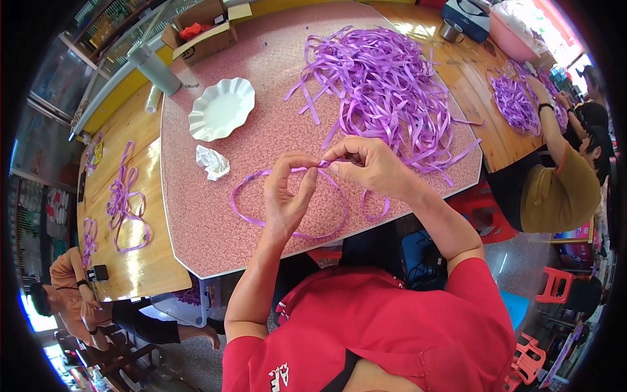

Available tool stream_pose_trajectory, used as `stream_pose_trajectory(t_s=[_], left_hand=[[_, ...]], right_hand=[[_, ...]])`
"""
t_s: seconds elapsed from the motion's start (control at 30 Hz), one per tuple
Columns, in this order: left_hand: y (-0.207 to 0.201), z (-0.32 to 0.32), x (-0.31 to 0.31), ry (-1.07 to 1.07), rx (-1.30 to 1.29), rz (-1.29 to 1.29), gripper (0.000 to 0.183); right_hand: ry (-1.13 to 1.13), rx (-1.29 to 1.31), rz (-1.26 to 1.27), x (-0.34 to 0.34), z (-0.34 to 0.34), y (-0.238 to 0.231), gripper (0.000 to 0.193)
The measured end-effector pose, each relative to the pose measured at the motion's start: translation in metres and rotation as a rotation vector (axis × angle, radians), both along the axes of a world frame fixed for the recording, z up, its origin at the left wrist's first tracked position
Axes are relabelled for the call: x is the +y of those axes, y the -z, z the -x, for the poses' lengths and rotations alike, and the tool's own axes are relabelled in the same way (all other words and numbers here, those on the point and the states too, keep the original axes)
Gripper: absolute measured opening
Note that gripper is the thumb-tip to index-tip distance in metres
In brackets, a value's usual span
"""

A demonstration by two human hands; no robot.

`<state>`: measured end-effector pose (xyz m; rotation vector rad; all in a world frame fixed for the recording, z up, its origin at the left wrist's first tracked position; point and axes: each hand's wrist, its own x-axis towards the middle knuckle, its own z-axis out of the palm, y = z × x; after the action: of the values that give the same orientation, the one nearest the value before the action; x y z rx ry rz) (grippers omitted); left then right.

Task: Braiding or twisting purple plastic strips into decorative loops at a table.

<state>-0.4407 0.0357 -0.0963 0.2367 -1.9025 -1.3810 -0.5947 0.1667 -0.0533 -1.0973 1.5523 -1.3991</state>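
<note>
Narrow purple flat ribbon loop [234,204]: section between the fingertips partly hidden, any knot indistinct; remainder rounded, below both hands over speckled pink tabletop [209,232]. Left bare hand [287,189] and right bare hand [369,166]: thumbs and forefingers pinch it. Tangled glossy purple ribbon heap [385,91]: beyond right hand.

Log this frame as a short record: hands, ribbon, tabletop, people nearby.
Left hand: pinching purple ribbon
Right hand: pinching purple ribbon beside the left fingertips
Ribbon state: looped below the hands; knot unclear
Pink tabletop: loose purple ribbon pile ahead-right; white scalloped dish and crumpled white tissue ahead-left
People nearby: seated person in orange, left; person in tan, right
</note>
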Motion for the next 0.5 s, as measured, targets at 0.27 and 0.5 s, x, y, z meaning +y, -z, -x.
stream_pose_trajectory(t_s=[0.27, 0.5], left_hand=[[0.0047, -0.0002, 0.0038, 0.037, -0.024, -0.143, 0.008], [0.0066, 0.001, 0.0048, 0.114, -0.022, -0.171, 0.009]], right_hand=[[0.056, 0.086, 0.009, 0.0, -0.0025, -0.0045, 0.018], [0.075, 0.159, 0.025, 0.0005, -0.0012, -0.0062, 0.012]])
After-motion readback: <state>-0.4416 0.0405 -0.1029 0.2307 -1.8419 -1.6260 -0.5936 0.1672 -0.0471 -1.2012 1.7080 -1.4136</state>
